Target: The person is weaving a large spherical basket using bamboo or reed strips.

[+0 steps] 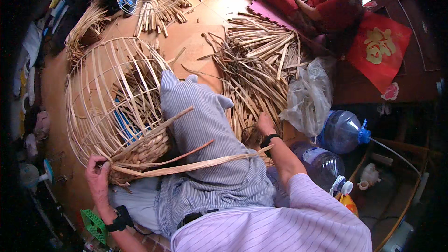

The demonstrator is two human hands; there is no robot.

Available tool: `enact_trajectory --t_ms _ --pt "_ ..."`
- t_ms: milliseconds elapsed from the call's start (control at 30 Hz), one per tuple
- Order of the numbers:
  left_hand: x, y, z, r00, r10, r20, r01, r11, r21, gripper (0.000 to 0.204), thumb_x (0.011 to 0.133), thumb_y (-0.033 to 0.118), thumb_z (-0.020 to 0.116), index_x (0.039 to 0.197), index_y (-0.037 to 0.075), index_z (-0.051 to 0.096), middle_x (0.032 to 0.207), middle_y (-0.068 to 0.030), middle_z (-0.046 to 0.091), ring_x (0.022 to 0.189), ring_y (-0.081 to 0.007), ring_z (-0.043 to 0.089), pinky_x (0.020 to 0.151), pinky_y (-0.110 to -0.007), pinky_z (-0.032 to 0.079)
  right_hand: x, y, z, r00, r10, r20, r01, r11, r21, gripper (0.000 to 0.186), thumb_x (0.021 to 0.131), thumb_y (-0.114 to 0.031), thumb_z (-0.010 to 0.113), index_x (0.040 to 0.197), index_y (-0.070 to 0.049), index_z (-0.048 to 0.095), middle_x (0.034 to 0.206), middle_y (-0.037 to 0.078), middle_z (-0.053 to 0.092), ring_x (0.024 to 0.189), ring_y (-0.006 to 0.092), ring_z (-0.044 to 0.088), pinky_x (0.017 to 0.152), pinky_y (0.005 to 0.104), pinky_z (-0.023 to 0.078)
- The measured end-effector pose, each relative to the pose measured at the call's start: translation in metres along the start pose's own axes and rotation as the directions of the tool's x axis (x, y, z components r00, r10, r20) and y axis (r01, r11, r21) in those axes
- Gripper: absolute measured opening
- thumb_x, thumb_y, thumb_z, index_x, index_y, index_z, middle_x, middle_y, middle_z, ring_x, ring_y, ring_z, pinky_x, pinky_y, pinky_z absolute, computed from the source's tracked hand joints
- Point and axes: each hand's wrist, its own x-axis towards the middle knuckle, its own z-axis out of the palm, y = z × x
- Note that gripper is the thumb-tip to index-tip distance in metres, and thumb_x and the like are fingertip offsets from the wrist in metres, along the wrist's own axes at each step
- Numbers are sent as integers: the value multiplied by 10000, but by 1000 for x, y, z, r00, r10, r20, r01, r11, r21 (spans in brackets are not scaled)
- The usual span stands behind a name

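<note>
Pinching the lower edge of the ribbed basket [114, 107], my left hand [97, 171] at lower left has thumb and fingers nearly closed around the root of a pale strip [200, 164]. Losing that pinch seems the main danger: the strip lies long and loose across my lap, its tip near my right forearm, so a snag there might tug it free or twist it. It looks dry, too — a sharp bend could split it. With only one hand on the basket, the open ribs might also tip or shift.

The basket fills the left of the frame, up and right of my left grip, its woven band [151, 147] just beside my fingers. My right hand [266, 125], right of centre, is at the heap of dried stalks [254, 81] — fingers curled, though I cannot tell whether they hold one.
</note>
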Motion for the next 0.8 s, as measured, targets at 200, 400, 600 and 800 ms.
enact_trajectory --t_ms 200,400,600,800 --pt "1 -3 -2 1000 25 18 -25 1000 -2 115 939 -31 708 1014 27 643 963 5 572 917 -99 544 857 -248 451 -7 10 17 998 68 -13 -68 998 12 360 976 -210 746 1215 1 578 1121 296 747 1083 480 730 902 594 593" --pt "-2 -3 1 1000 -10 0 10 1000 -14 113 938 -29 707 1002 30 634 967 3 565 926 -107 541 865 -255 446 -5 15 3 983 78 -165 -64 994 88 428 947 -250 764 1256 6 615 1179 310 730 1152 495 699 952 584 568" --pt "1 1 2 999 35 0 -35 999 -10 120 928 -21 718 995 29 633 957 -1 570 917 -116 544 868 -264 446 6 19 8 978 83 191 -80 997 -23 367 947 -261 775 1201 -3 724 1251 277 747 1144 468 725 939 553 596" --pt "1 4 2 999 33 -1 -33 999 -8 119 923 -7 730 983 25 633 941 -10 579 908 -122 551 862 -270 449 0 13 4 983 -136 -125 142 989 39 249 963 -231 742 1059 -1 734 1103 259 746 1059 476 710 924 568 576"
